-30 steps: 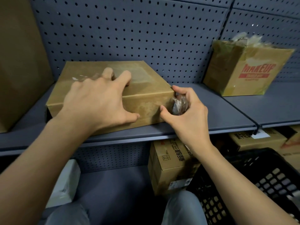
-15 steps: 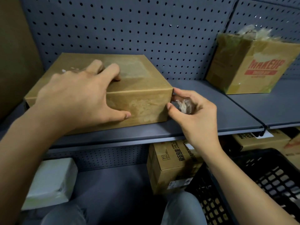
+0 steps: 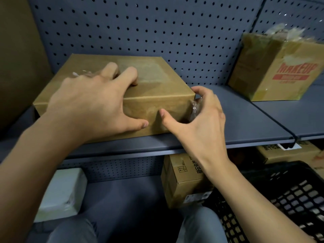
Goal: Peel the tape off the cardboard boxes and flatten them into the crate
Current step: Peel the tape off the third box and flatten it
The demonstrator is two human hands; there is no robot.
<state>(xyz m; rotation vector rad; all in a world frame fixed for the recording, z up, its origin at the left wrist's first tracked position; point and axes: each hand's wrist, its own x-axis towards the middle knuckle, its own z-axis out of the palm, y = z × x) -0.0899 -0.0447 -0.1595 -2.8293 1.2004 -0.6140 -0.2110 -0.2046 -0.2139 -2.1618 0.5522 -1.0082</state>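
Flat box (image 3: 157,88) is sitting on the upper shelf (image 3: 236,123), straight ahead of the person at about chest height, with its long axis running left-right along the shelf edge and its back end against the pegboard.

Left hand (image 3: 91,106) is gripping it from above. Its fingers are bending over the top panel and its thumb is pressing the front face, so that hand is doing the anchoring.

Right hand (image 3: 201,120) is working the front-right corner. It's cupping a tape wad (image 3: 193,109) of crumpled clear film against the box's right end, with the thumb stretching onto the front face and the index finger arching over the corner. I can't tell whether the wad is attached to the box or already free.

A glossy tape patch (image 3: 150,71) is showing on the top panel, just past the left fingertips, so peeling doesn't look finished.

Key relation: the crate (image 3: 289,199) is sitting low and to the right, below the shelf, on the right hand's side. Whatever comes off the shelf is likely going down and right, so the right hand is the nearer one for the drop while the left is holding the box.

The MAKEUP box (image 3: 273,71) is waiting further right on the shelf, well apart.
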